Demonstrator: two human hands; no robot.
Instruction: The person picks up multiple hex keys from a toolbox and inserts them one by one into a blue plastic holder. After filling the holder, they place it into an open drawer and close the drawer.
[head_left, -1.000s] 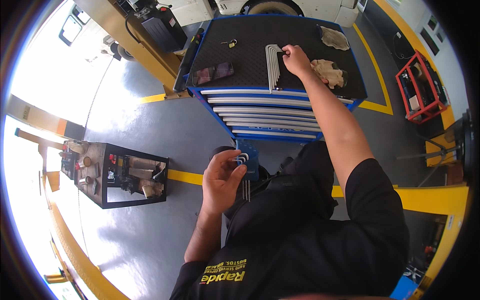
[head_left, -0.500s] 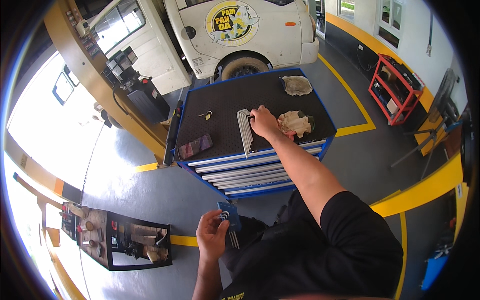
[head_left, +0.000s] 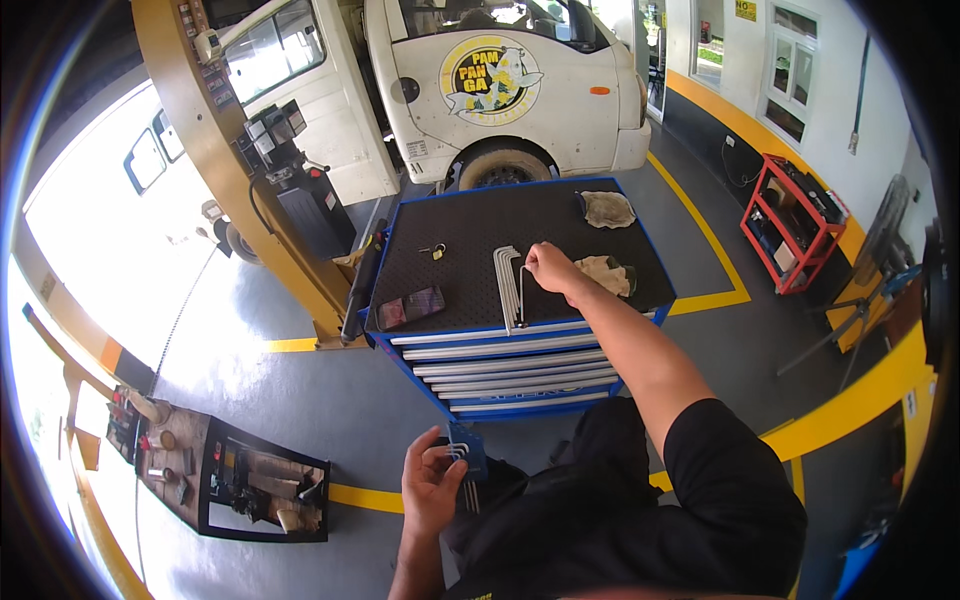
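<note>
My left hand (head_left: pixel 432 492) is closed on a blue hex key holder (head_left: pixel 470 452), low in front of my body. A few silver L-shaped keys sit in it, their long arms pointing down. Over the dark top of a blue tool cabinet (head_left: pixel 465 215), my right hand (head_left: pixel 550 268) pinches one hex key (head_left: pixel 521 300) near its bent end. Just left of that key, a row of silver hex keys (head_left: pixel 506 285) lies side by side, bent ends away from me. A crumpled beige cloth (head_left: pixel 608 274) lies partly behind my right wrist.
The cabinet top also carries a padlock with keys (head_left: pixel 437 252), a phone (head_left: pixel 411 307) and a greyish cloth (head_left: pixel 607 209). A white truck (head_left: pixel 520 90) stands behind. Around are a yellow lift post (head_left: pixel 240 180), a red cart (head_left: pixel 793 225) and a parts bench (head_left: pixel 215 470).
My right hand has shifted slightly right of the row, and one hex key now stands apart from it in my fingers. My left hand keeps its hold; the view has tilted up.
</note>
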